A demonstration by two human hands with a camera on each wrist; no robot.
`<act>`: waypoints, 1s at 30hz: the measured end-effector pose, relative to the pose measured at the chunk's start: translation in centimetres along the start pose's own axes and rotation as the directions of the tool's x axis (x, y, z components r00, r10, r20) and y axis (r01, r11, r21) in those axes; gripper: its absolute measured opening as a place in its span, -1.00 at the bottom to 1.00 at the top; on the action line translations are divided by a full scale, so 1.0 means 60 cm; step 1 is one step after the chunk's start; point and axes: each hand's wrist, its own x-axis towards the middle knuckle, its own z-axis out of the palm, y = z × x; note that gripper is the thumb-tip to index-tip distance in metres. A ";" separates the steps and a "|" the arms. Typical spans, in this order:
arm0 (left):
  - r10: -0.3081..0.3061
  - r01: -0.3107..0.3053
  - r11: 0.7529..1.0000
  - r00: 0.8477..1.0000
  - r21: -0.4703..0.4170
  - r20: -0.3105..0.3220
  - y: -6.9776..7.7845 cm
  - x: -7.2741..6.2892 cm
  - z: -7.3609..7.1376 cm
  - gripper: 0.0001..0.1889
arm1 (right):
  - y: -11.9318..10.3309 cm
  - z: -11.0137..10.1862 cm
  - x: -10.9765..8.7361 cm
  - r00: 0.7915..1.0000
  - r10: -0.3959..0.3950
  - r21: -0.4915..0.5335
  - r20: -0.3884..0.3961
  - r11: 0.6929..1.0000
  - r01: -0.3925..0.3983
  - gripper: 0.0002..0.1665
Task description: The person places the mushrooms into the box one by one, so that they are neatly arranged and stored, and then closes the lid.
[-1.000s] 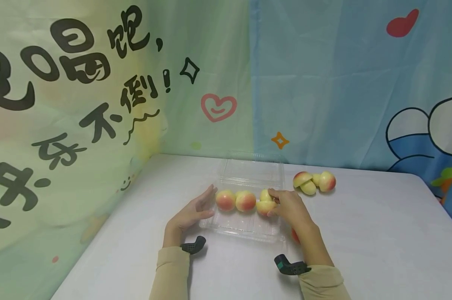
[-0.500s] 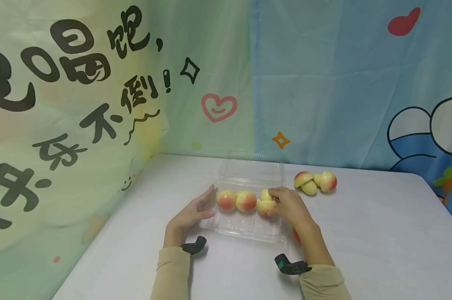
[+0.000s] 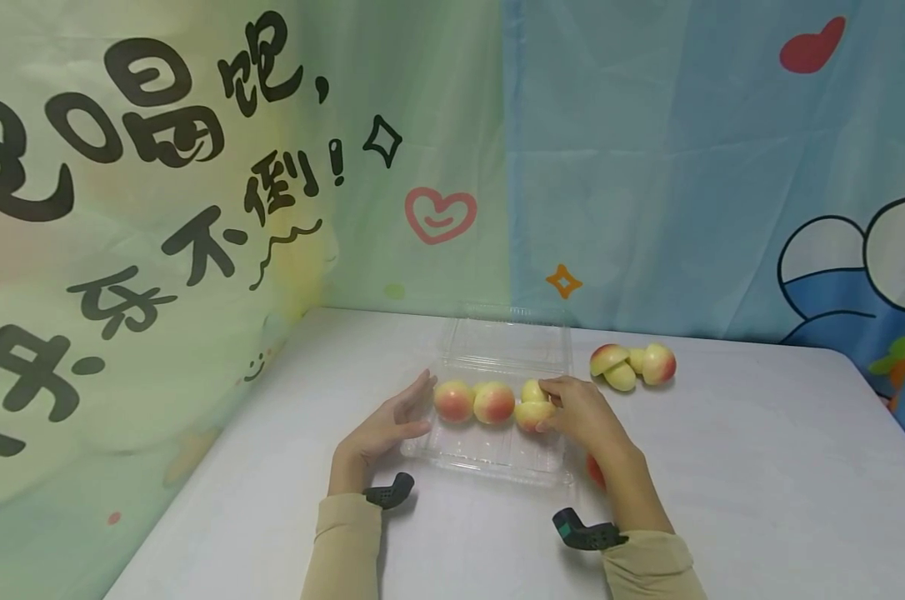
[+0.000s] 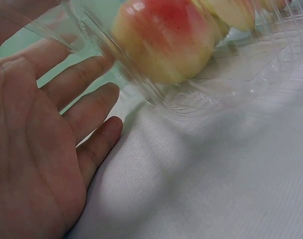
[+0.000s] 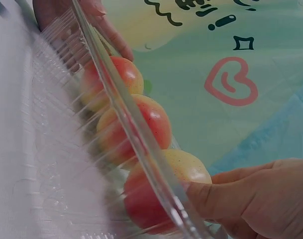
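A clear plastic box stands on the table with its lid folded back. Across its middle lie three toy mushrooms with smooth red-and-yellow caps: a left mushroom, a middle mushroom and a right mushroom whose pale rounded stem points away. My right hand pinches the right mushroom between thumb and fingers, near the box's right wall; in the right wrist view its thumb is at the cap. At the left wall, my left hand has its fingers extended; the left wrist view shows the fingertips against the plastic.
Several more toy mushrooms lie in a cluster behind and right of the box. A red piece shows partly behind my right forearm. The lid lies back toward the printed cloth backdrop at the white table's far edge.
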 end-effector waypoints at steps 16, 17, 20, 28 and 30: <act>0.005 -0.005 1.000 1.000 0.001 0.005 0.001 -0.001 0.000 -0.08 | -0.002 -0.008 -0.003 0.999 -0.031 0.015 0.036 0.999 0.031 -0.26; 0.003 -0.003 1.000 1.000 0.004 0.002 0.002 -0.001 0.001 -0.08 | -0.001 -0.008 -0.004 0.999 -0.033 0.019 0.035 0.999 0.033 -0.26; 0.000 0.000 1.000 1.000 0.012 -0.003 0.002 0.000 0.002 -0.09 | 0.000 -0.008 -0.005 0.999 -0.034 0.031 0.034 0.999 0.033 -0.28; -0.002 0.003 1.000 1.000 0.017 -0.008 0.002 0.000 0.003 -0.09 | 0.003 -0.008 -0.004 0.999 -0.017 0.038 0.043 0.999 0.015 -0.30; -0.004 0.004 1.000 1.000 0.019 -0.010 0.001 0.000 0.003 -0.09 | 0.002 -0.008 -0.003 0.999 -0.017 0.038 0.048 0.999 0.015 -0.31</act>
